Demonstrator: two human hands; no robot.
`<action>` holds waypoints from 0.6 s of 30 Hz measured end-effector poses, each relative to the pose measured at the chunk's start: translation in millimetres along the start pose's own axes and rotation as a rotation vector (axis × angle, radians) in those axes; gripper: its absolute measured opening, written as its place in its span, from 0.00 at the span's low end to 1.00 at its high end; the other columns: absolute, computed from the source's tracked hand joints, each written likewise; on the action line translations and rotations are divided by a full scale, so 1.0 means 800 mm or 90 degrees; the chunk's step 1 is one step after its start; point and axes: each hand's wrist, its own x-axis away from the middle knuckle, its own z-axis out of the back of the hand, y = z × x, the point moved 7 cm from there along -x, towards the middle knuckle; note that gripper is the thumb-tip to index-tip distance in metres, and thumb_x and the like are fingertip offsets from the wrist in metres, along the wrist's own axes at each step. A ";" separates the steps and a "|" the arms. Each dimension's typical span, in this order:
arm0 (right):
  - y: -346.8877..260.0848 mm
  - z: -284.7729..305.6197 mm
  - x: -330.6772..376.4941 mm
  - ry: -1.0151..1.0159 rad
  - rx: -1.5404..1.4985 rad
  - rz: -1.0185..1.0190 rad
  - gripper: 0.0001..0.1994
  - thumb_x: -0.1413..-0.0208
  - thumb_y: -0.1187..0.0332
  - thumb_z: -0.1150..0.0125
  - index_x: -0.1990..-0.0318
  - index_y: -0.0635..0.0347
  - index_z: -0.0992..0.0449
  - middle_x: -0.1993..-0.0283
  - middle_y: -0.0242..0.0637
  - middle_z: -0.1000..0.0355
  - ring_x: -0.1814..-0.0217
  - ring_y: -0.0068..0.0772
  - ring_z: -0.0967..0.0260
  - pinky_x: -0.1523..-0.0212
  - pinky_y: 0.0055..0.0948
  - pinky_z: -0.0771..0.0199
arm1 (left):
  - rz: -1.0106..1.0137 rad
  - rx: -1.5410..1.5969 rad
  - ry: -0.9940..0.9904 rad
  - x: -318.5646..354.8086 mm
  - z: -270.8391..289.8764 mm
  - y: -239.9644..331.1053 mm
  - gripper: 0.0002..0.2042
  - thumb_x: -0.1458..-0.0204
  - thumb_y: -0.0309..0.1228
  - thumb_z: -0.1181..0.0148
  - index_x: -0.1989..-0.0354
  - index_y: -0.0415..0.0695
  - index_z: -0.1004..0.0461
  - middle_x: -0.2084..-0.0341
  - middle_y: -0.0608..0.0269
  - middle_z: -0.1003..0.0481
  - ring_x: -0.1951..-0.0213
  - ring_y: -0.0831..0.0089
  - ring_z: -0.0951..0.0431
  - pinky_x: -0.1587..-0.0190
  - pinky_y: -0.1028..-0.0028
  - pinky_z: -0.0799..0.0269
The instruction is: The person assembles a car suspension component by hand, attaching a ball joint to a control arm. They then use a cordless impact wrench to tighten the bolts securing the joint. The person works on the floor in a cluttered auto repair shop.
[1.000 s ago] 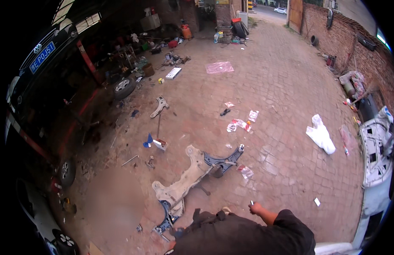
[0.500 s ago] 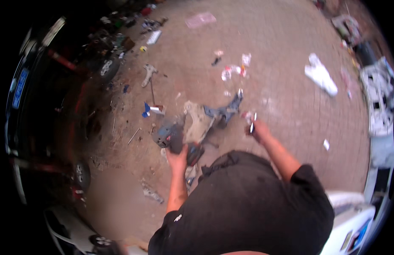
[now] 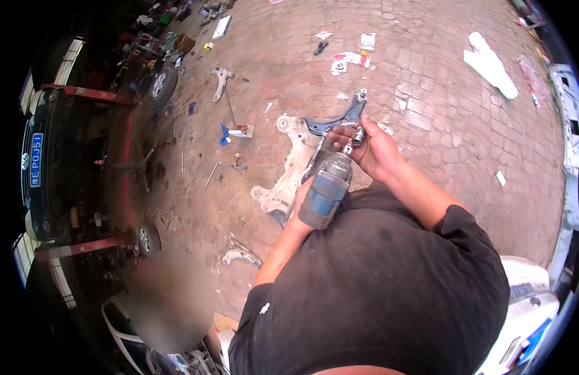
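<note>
Two hands meet at one tool: the left hand (image 3: 300, 201) has its grip clenched round a blue-grey impact wrench (image 3: 327, 187), while the right hand (image 3: 372, 150) pinches a small metal socket (image 3: 358, 135) at the wrench's nose, above a pale subframe (image 3: 288, 169) on the brick floor (image 3: 427, 106).

— Light? Bright daylight on the brick paving (image 3: 427, 112) from twelve to three o'clock; deep shade at nine.
— Quality? Fisheye bending, black rim, one blurred patch at seven.
</note>
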 end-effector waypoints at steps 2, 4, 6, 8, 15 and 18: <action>-0.023 -0.007 0.002 -0.009 0.018 0.013 0.18 0.31 0.58 0.67 0.56 0.67 0.38 0.53 0.57 0.30 0.50 0.54 0.28 0.47 0.46 0.27 | -0.056 -0.077 -0.013 -0.020 -0.014 0.020 0.17 0.52 0.25 0.36 0.52 0.42 0.26 0.59 0.59 0.22 0.57 0.66 0.22 0.54 0.69 0.28; -0.049 -0.008 0.000 -0.035 0.056 0.029 0.19 0.30 0.59 0.68 0.54 0.69 0.38 0.53 0.56 0.30 0.49 0.54 0.28 0.46 0.47 0.27 | -0.164 -0.215 -0.014 -0.040 -0.036 0.053 0.18 0.51 0.28 0.35 0.51 0.45 0.27 0.60 0.59 0.22 0.54 0.63 0.23 0.51 0.64 0.29; -0.074 0.001 -0.005 -0.042 0.086 0.032 0.19 0.31 0.59 0.67 0.53 0.70 0.39 0.53 0.55 0.30 0.48 0.53 0.29 0.46 0.47 0.28 | -0.139 -0.192 -0.008 -0.060 -0.054 0.055 0.17 0.50 0.29 0.36 0.51 0.44 0.27 0.58 0.58 0.23 0.54 0.62 0.23 0.51 0.64 0.29; -0.097 0.008 -0.011 -0.053 0.095 0.037 0.19 0.31 0.59 0.67 0.52 0.70 0.40 0.53 0.55 0.31 0.48 0.52 0.29 0.45 0.47 0.28 | -0.138 -0.228 -0.013 -0.077 -0.073 0.059 0.16 0.49 0.29 0.36 0.50 0.44 0.27 0.56 0.58 0.24 0.53 0.61 0.24 0.51 0.64 0.29; -0.153 0.010 -0.023 -0.197 -0.016 0.058 0.16 0.31 0.57 0.65 0.50 0.63 0.43 0.46 0.54 0.33 0.43 0.50 0.31 0.43 0.46 0.30 | -0.056 -0.126 0.052 -0.115 -0.113 0.088 0.15 0.46 0.29 0.38 0.50 0.44 0.27 0.56 0.58 0.23 0.53 0.62 0.24 0.51 0.65 0.30; -0.156 0.016 -0.032 -0.209 -0.024 0.039 0.11 0.32 0.58 0.62 0.57 0.50 0.33 0.46 0.53 0.31 0.41 0.49 0.33 0.40 0.47 0.33 | -0.066 -0.135 0.061 -0.122 -0.118 0.091 0.15 0.46 0.30 0.38 0.50 0.44 0.26 0.57 0.58 0.23 0.53 0.62 0.24 0.51 0.65 0.30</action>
